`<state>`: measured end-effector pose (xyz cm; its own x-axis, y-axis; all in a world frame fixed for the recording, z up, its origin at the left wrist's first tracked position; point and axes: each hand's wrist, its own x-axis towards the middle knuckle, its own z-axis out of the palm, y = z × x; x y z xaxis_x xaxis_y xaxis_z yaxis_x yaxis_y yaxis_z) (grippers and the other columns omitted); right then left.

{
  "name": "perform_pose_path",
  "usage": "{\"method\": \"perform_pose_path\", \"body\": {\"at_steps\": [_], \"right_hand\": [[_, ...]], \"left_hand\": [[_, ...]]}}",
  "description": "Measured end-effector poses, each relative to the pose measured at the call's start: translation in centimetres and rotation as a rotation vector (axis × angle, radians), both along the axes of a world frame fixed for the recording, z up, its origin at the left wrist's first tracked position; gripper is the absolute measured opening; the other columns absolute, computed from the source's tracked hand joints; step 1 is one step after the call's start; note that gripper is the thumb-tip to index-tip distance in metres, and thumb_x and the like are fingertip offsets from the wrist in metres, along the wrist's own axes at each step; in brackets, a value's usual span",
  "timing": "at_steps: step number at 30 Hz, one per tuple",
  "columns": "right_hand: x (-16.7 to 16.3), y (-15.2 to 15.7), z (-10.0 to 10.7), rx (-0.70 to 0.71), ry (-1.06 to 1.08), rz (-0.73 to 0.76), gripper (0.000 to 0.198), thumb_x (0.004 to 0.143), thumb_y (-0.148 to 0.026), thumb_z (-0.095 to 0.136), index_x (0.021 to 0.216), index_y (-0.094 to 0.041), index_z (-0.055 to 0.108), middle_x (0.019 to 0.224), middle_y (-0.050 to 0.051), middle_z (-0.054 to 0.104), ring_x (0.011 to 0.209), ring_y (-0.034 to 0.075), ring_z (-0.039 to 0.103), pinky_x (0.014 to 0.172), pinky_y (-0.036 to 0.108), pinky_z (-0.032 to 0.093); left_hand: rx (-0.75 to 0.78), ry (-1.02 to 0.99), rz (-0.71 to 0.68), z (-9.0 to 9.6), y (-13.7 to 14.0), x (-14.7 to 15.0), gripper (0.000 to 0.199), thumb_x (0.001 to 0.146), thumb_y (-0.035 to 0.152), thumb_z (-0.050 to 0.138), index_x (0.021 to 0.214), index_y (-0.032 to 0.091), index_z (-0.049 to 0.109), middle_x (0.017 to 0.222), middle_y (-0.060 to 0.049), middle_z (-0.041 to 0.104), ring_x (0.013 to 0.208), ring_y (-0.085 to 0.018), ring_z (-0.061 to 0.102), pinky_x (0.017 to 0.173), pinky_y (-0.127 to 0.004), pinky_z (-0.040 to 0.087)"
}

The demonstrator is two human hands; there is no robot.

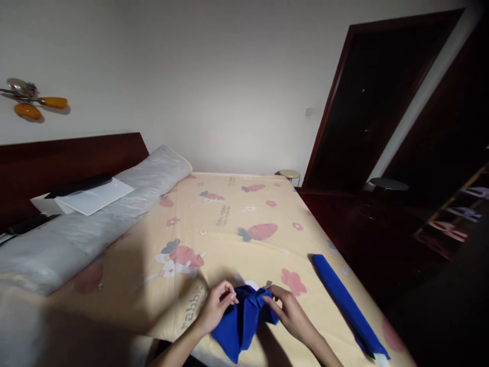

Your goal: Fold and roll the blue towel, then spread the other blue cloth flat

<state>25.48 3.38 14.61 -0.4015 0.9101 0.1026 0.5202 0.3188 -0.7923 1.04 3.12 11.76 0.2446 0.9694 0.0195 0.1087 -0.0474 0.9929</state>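
Both hands meet at the near edge of the bed: the left hand (217, 306) pinches the top left corner of a gathered blue cloth (242, 321), fingertips pressed together on a fold, and the right hand (288, 311) pinches the opposite corner at 3 o'clock from it. The cloth bunches between them and droops toward 6 o'clock over the cartoon-print bedsheet (229, 214). Such narrow pinches risk letting the pleats slip and fall open, and the hanging tail could drag off the mattress edge. At 3 o'clock lies a rolled blue cloth (346, 300) near the bed's side; a grey bolster pillow (95, 219) sits at 10 o'clock
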Motion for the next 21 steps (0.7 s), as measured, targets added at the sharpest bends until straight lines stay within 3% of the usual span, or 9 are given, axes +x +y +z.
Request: {"method": "perform_pose_path", "body": {"at_steps": [4,9,12,15,21], "right_hand": [[0.2,0.3,-0.2,-0.032,0.150,-0.076,0.044,0.090,-0.057,0.041,0.076,-0.017,0.054,0.074,0.003,0.056,0.073,0.016,0.051,0.070,0.031,0.039],[-1.0,-0.3,0.3,-0.166,0.334,-0.019,0.045,0.087,-0.057,0.048,0.074,-0.015,0.056,0.071,0.002,0.055,0.071,0.015,0.052,0.068,0.029,0.041],[-1.6,-0.9,0.7,-0.204,0.360,0.044,0.044,0.087,-0.056,0.049,0.076,-0.015,0.059,0.072,0.003,0.057,0.073,0.015,0.054,0.069,0.028,0.043],[-1.8,-1.1,0.8,-0.186,0.350,0.053,0.042,0.087,-0.054,0.050,0.077,-0.015,0.060,0.074,0.003,0.059,0.074,0.016,0.055,0.070,0.029,0.044],[-1.4,-0.3,0.6,-0.092,0.336,-0.099,0.043,0.086,-0.057,0.049,0.073,-0.017,0.055,0.071,0.002,0.055,0.072,0.015,0.051,0.070,0.029,0.041]], "left_hand": [[0.026,0.076,-0.010,-0.1,0.0,-0.1,0.024,0.085,0.041,0.057,0.084,0.018,0.056,0.084,-0.003,0.062,0.084,-0.016,0.058,0.076,-0.029,0.042],[-0.014,0.104,-0.147,-0.1,-1.0,0.7,0.044,0.078,0.039,0.068,0.116,0.020,0.057,0.106,-0.006,0.064,0.092,-0.017,0.059,0.077,-0.028,0.043],[0.035,0.158,-0.185,0.4,-1.8,1.2,0.035,0.078,0.036,0.067,0.109,0.020,0.062,0.102,-0.004,0.067,0.091,-0.018,0.059,0.079,-0.028,0.043],[0.071,0.203,-0.107,0.6,-1.9,1.3,0.025,0.085,0.038,0.058,0.097,0.018,0.064,0.095,-0.005,0.066,0.090,-0.018,0.057,0.082,-0.030,0.042],[0.087,0.079,0.085,-0.2,-0.7,0.7,0.032,0.088,0.050,0.049,0.091,0.019,0.054,0.086,-0.001,0.055,0.086,-0.017,0.053,0.081,-0.030,0.042]]}}
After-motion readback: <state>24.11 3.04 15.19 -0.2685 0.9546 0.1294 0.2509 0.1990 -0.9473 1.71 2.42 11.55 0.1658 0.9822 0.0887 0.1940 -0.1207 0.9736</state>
